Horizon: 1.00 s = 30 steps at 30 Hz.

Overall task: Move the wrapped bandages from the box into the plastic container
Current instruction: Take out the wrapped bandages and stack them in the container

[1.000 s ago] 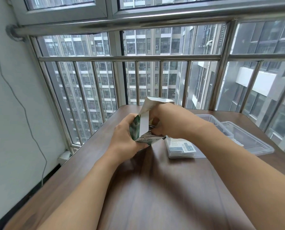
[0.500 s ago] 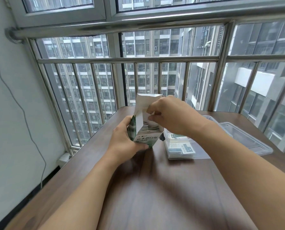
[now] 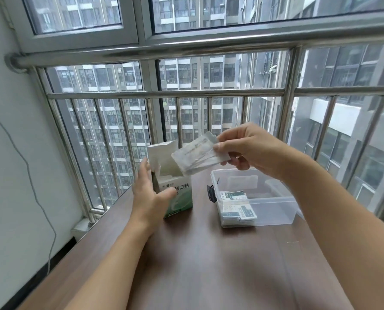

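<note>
A green-and-white bandage box point(image 3: 180, 196) stands upright on the table with its top flap raised. My left hand point(image 3: 149, 199) is spread at its left side, fingers straight and thumb across the box front. Above and to the right of the box opening, my right hand point(image 3: 249, 149) pinches a small stack of white wrapped bandages point(image 3: 196, 156). The clear plastic container point(image 3: 273, 206) sits to the right of the box, below my right hand. Several wrapped bandages point(image 3: 238, 212) lie in its near left corner.
The brown wooden table point(image 3: 209, 265) runs up to a steel window railing point(image 3: 164, 93) just behind the box and container. A black clasp point(image 3: 211, 193) sticks out of the container's left end. A thin cable point(image 3: 30, 175) hangs down the white wall at left.
My right hand has pulled a stack of bandages out of the box and lifted it up to the right. The box now stands on the table, and my left hand has loosened its grip.
</note>
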Available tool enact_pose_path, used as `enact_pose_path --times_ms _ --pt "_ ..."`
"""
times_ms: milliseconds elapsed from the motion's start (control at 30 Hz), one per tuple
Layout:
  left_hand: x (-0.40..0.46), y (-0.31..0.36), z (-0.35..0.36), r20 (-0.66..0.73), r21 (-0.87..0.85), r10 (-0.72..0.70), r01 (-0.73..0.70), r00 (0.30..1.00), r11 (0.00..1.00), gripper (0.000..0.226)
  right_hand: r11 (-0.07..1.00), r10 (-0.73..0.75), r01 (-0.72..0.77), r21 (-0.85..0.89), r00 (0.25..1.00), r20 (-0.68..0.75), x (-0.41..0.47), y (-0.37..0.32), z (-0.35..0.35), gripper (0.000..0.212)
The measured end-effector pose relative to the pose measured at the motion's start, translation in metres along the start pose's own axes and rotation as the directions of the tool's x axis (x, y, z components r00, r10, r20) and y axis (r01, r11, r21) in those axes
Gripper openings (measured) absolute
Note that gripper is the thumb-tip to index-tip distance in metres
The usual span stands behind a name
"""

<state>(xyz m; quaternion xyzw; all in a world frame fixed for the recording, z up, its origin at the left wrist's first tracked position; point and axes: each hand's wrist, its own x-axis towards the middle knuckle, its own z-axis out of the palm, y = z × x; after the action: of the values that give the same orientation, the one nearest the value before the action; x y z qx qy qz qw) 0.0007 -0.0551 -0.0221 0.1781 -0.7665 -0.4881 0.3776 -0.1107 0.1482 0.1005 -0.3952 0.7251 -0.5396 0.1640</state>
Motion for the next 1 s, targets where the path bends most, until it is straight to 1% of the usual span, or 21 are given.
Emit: enact_pose_path --times_ms 33,67,100,133,167,200,267,300,367,433,500,567,600,700,733,833,900,1000 --pt "-0.004 0.008 -0.003 -0.096 -0.009 0.058 -0.059 0.994 0.998 0.093 0.999 0.046 -0.046 0.005 0.999 0.027 0.000 0.002 -0.003 0.012" --pt "-0.008 0.015 -0.008 -0.207 -0.010 0.166 -0.172 0.964 0.985 0.086 0.997 0.077 -0.076 -0.017 0.995 0.060 -0.001 0.005 -0.006 0.014" --pt "-0.012 0.022 -0.011 -0.298 0.003 0.300 -0.313 0.906 0.950 0.074 0.994 0.096 -0.089 -0.061 0.989 0.110 -0.002 0.006 -0.008 0.015" --pt "-0.017 0.029 -0.011 -0.338 -0.003 0.406 -0.432 0.849 0.902 0.060 0.990 0.103 -0.085 -0.112 0.980 0.171 -0.004 0.006 -0.010 0.017" --pt "-0.023 0.037 -0.010 -0.325 -0.075 0.453 -0.500 0.830 0.863 0.048 0.986 0.102 -0.067 -0.154 0.967 0.232 -0.007 0.005 -0.010 0.018" --pt "-0.031 0.048 -0.006 -0.258 -0.195 0.453 -0.506 0.853 0.840 0.041 0.982 0.096 -0.045 -0.181 0.953 0.286 -0.009 0.003 -0.010 0.019" --pt "-0.042 0.062 0.003 -0.066 -0.395 0.400 -0.392 0.914 0.831 0.040 0.978 0.085 -0.006 -0.209 0.925 0.371 -0.012 -0.001 -0.008 0.021" --pt "-0.045 0.064 0.007 0.026 -0.428 0.365 -0.319 0.931 0.845 0.043 0.976 0.077 0.013 -0.216 0.912 0.403 -0.013 -0.003 -0.007 0.020" --pt "-0.047 0.062 0.011 0.182 -0.411 0.268 -0.174 0.946 0.895 0.051 0.974 0.047 0.052 -0.221 0.907 0.419 -0.012 -0.004 -0.006 0.014" --pt "-0.046 0.060 0.015 0.341 -0.402 0.143 0.007 0.929 0.916 0.051 0.970 0.027 0.066 -0.232 0.926 0.376 -0.009 -0.002 -0.006 0.015" --pt "-0.047 0.060 0.019 0.455 -0.402 0.068 0.137 0.888 0.905 0.036 0.968 0.027 0.057 -0.245 0.945 0.327 -0.005 0.003 -0.003 0.016" --pt "-0.050 0.062 0.022 0.493 -0.412 0.032 0.201 0.869 0.889 0.017 0.973 0.026 0.048 -0.226 0.948 0.318 -0.003 0.007 -0.001 0.015" --pt "-0.050 0.063 0.022 0.498 -0.426 0.008 0.238 0.867 0.873 0.014 0.979 0.037 0.033 -0.202 0.941 0.336 -0.002 0.009 -0.001 0.017" --pt "-0.049 0.065 0.021 0.510 -0.465 -0.067 0.340 0.858 0.817 0.014 0.992 0.088 -0.038 -0.120 0.889 0.448 -0.002 0.015 -0.010 0.031" --pt "-0.049 0.065 0.021 0.514 -0.467 -0.079 0.356 0.854 0.810 0.013 0.993 0.091 -0.048 -0.106 0.887 0.453 -0.002 0.017 -0.013 0.032" --pt "-0.050 0.063 0.025 0.516 -0.460 -0.092 0.366 0.852 0.809 0.015 0.992 0.084 -0.041 -0.122 0.926 0.367 -0.001 0.022 -0.011 0.020" --pt "-0.051 0.061 0.028 0.490 -0.468 -0.105 0.363 0.865 0.806 0.016 0.982 0.072 -0.020 -0.186 0.958 0.278 0.000 0.022 -0.006 0.010" --pt "-0.050 0.060 0.031 0.435 -0.485 -0.119 0.343 0.893 0.804 0.015 0.965 0.047 -0.002 -0.261 0.985 0.169 0.002 0.023 -0.003 0.015"
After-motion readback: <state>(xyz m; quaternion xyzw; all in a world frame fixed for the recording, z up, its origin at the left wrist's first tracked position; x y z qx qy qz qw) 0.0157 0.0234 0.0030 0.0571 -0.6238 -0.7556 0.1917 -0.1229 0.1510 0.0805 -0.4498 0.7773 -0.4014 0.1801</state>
